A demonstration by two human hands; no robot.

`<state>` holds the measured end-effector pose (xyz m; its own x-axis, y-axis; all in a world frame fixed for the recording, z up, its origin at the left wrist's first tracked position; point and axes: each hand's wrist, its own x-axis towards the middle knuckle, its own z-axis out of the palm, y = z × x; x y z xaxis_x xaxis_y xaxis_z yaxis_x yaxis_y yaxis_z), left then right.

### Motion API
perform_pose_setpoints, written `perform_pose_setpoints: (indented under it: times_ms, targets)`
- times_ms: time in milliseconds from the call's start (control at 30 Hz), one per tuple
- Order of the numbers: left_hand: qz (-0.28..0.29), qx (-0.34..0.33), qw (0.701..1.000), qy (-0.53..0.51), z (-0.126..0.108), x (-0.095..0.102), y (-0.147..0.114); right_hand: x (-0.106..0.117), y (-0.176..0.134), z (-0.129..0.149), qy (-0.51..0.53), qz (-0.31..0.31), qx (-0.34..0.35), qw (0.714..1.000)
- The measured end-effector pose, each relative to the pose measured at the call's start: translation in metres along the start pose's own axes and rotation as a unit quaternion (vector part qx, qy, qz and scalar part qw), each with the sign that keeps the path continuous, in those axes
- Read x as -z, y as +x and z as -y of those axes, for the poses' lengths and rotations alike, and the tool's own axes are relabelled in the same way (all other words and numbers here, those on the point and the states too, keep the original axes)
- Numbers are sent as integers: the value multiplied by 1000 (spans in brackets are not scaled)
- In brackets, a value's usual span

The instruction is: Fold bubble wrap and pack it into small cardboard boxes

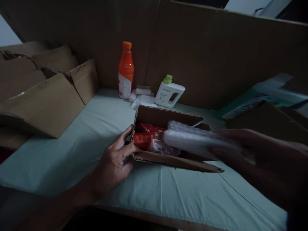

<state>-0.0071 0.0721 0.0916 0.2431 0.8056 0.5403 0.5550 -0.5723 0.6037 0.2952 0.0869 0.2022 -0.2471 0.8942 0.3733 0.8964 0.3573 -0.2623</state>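
Note:
A small open cardboard box sits in the middle of the pale green cloth. My left hand grips its left end, the fingers over the edge and the thumb low at the front corner. Inside lie red packets and a clear-wrapped item whose kind I cannot make out. My right hand, smeared by motion, comes in from the right. It holds a flat whitish bundle that looks like bubble wrap over the box's right part; its contents are hidden.
Behind the box stand an orange bottle, a white jug with a green cap and small white wrapped items. Cardboard cartons fill the left. A green-liquid bottle leans at right. A cardboard wall closes off the back.

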Motion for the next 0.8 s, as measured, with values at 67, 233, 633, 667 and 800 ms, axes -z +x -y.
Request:
perform_pose_setpoints:
  times_ms: [67, 233, 633, 667, 800]
  targets:
    - [-5, -9, 1000, -5, -1, -2, -1, -5, 26, 14, 38, 97, 75, 992]
    - [-9, -18, 1000, -13, 3, -4, -2, -39, 73, 51, -6, 277, 193, 941]
    - [-23, -20, 999, -23, 10, -8, 5, -108, 99, 65, -30, 376, 182, 908]
    - [-23, -22, 999, -26, 11, -8, 5, -94, 95, 57, 6, 343, 168, 924]
    - [-75, -16, 996, -43, 13, -9, -5, -29, 42, -3, 57, 58, -8, 997]
